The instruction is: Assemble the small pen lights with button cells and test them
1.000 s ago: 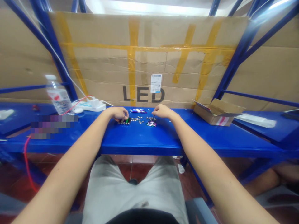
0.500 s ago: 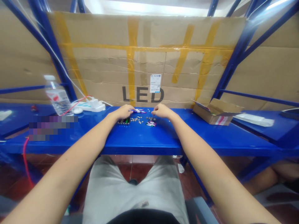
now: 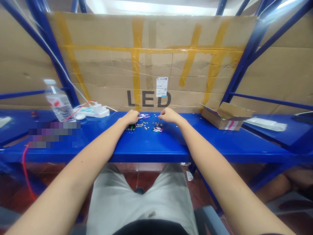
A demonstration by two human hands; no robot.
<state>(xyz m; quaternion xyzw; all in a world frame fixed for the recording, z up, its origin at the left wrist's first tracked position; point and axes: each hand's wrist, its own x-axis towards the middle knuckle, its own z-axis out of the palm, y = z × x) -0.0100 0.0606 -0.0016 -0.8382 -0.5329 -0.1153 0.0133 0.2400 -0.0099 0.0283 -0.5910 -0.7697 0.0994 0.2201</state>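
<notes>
A taped cardboard sheet point(image 3: 107, 71) printed "LED" stands along the far side of the blue tabletop point(image 3: 151, 145). A small carton point(image 3: 220, 122) sits at right, a water bottle point(image 3: 58, 104) and white power strip point(image 3: 91, 112) at far left. Of the 2 hands, the left hand point(image 3: 132, 116) reaches beside shiny purple-blue pieces point(image 3: 146, 116); its grip is bent, but I cannot tell whether it holds 1. The right hand point(image 3: 168, 115) hovers with its grip curled nearly together — contents too small to tell. Nearer lie dark tubes point(image 3: 131, 128) at left, coloured clips point(image 3: 157, 130) at right and — between them — tiny metal bits point(image 3: 142, 125).
</notes>
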